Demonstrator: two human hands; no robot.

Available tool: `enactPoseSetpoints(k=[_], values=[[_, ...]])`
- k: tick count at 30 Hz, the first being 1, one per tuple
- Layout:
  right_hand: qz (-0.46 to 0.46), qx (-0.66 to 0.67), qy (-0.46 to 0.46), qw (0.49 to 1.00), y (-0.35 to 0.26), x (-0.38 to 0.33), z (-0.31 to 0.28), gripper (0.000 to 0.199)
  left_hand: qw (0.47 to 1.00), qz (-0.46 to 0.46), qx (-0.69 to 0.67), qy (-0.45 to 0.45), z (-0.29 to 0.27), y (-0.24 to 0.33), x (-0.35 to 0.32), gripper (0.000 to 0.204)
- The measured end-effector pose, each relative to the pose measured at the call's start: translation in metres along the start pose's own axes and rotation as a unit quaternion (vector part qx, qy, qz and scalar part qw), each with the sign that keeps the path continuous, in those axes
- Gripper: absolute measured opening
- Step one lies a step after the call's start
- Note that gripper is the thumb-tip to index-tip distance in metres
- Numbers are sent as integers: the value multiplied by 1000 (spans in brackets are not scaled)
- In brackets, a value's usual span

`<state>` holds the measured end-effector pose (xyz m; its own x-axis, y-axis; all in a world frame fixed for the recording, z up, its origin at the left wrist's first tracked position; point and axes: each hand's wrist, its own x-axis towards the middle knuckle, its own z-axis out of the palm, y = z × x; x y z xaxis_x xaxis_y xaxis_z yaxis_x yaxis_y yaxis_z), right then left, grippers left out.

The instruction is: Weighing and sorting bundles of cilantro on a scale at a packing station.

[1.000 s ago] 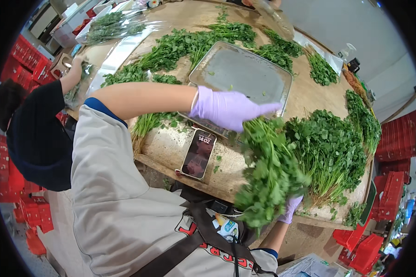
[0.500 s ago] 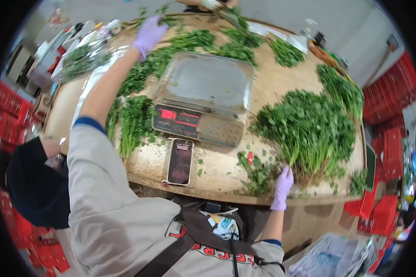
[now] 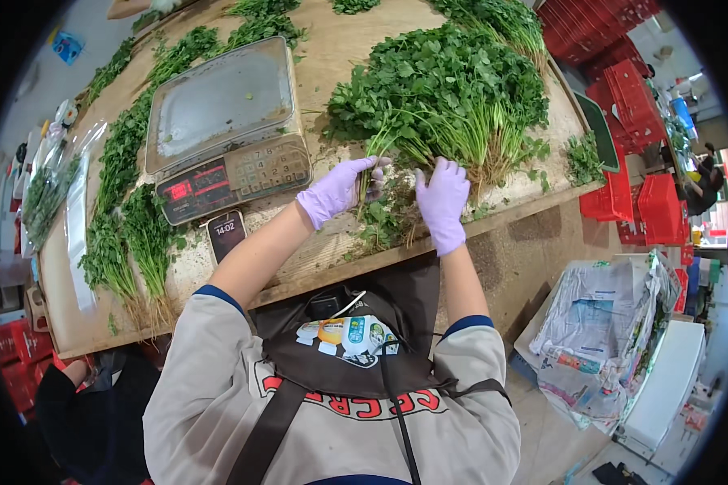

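I find the herb pile [image 3: 453, 85] on the right part of the counter [image 3: 332, 40], leaves away from the wearer, pale stems and stringy roots [image 3: 487, 172] toward the near edge. I judge each plant light, its stems pliant but easily snapped, its leaves soft and quick to bruise, perhaps slippery if damp; I would take hold of the gathered stems just above the roots and leave the foliage uncrushed. The left hand [image 3: 340, 190] has its fingers curled on a few thin stems [image 3: 375, 145] at the pile's near-left corner. The right hand [image 3: 443, 202] is at the stem ends, fingers bent; I cannot tell whether they grasp anything. Loose leaves [image 3: 378, 230] lie between and below the hands. Farther left I record a scale [image 3: 218, 97], its display lit, a phone [image 3: 226, 230] just before it, and rooted bunches [image 3: 147, 234] beyond. Red crates [image 3: 632, 97] stand past the counter's right side.
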<state>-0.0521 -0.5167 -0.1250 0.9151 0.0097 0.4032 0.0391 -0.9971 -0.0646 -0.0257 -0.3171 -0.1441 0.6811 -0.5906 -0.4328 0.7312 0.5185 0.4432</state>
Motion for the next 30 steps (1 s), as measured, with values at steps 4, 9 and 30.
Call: enactPoseSetpoints(k=[4,9,30], values=[[-13,-86,-87,992,13,15,29,28,997,78,-10,25,7,-17,5,28],[-54,136,54,988,-16,-1,6,22,987,134,-66,60,29,-32,16,36],[124,154,114,974,19,10,-23,14,980,98,-6,173,41,-26,8,19]])
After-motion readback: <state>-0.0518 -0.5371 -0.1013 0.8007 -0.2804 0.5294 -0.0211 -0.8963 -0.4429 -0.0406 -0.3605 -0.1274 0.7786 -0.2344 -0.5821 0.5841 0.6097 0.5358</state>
